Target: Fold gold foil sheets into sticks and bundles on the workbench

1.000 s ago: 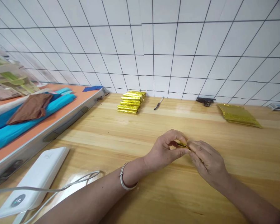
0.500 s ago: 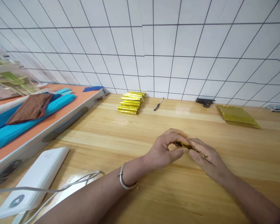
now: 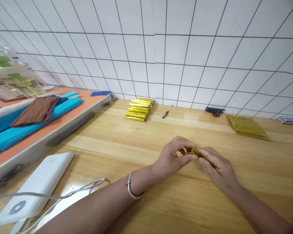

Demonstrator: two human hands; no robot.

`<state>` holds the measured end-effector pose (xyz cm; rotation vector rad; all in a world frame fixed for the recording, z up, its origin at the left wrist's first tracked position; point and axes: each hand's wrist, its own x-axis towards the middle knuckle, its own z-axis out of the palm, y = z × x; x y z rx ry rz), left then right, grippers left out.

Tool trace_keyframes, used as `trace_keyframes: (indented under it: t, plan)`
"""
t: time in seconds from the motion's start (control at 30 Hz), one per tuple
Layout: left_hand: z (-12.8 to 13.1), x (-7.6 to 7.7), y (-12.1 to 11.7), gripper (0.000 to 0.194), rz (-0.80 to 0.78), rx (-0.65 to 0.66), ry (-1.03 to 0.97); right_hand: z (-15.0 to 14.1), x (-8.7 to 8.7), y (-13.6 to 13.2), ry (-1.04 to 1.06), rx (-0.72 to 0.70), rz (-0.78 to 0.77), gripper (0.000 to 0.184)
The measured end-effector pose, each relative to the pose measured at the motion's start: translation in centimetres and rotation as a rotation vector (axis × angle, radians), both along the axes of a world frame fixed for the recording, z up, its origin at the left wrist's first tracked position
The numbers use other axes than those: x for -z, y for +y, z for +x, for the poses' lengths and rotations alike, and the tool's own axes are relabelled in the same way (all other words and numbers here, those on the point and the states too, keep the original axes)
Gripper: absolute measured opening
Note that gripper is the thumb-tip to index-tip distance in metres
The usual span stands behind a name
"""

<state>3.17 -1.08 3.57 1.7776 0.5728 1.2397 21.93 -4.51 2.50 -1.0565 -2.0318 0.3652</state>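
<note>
Between both hands is a rolled piece of gold foil (image 3: 191,150), its hollow end facing left and most of it covered by fingers. My left hand (image 3: 174,156), with a silver bangle on the wrist, pinches the left end between thumb and fingers. Closed around the right part is my right hand (image 3: 217,165), thumb below and fingers over the top. At the back of the wooden table lies a stack of shiny gold foil rolls (image 3: 139,110). A pile of flat gold foil sheets (image 3: 249,126) rests at the back right.
A pen (image 3: 167,111) and a black clip-like object (image 3: 215,111) lie near the tiled wall. At left front is a white power bank (image 3: 34,188) with a cable (image 3: 83,188). An orange-topped surface (image 3: 70,130) on the left bears blue rolls and brown cloth (image 3: 36,111).
The view has shifted slightly. Both hands still hold the foil roll in nearly the same place, and its open end shows a little more now.
</note>
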Motion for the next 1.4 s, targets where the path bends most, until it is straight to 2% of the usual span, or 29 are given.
trace_keyframes:
  t: [0.07,0.17,0.23,0.33,0.47,0.77,1.03,1.2,1.4]
  plan:
    - [-0.2,0.3,0.3,0.018,0.011,0.010,0.031,0.2,0.4,0.2,-0.034,-0.001,0.047,0.031]
    - [-1.0,1.6,1.7,0.017,-0.019,0.049,0.121,1.0,0.9,1.0,-0.189,-0.019,0.043,0.036]
    - [-1.9,2.9,3.3,0.017,-0.051,0.045,0.235,2.0,1.2,1.9,-0.316,-0.018,-0.015,0.046]
    - [-3.4,4.6,5.5,0.015,-0.069,-0.010,0.468,4.0,1.8,3.3,-0.375,0.057,-0.130,0.058]
    - [-4.5,5.5,6.9,0.014,-0.046,-0.041,0.552,6.0,2.8,4.5,-0.349,0.059,-0.234,0.062]
    - [-4.5,5.8,6.9,0.011,-0.006,-0.030,0.590,5.4,3.5,4.2,-0.280,-0.028,-0.136,0.033]
    - [-4.6,5.6,6.7,0.007,0.108,-0.058,0.634,5.4,4.2,4.1,-0.299,0.019,-0.060,0.024]
    - [-4.1,4.8,6.1,0.013,0.185,-0.065,0.703,4.8,3.6,3.8,-0.260,0.019,0.025,0.020]
    - [-2.0,3.1,3.4,0.019,0.305,-0.020,0.828,2.9,1.9,2.4,-0.138,0.013,0.063,0.020]
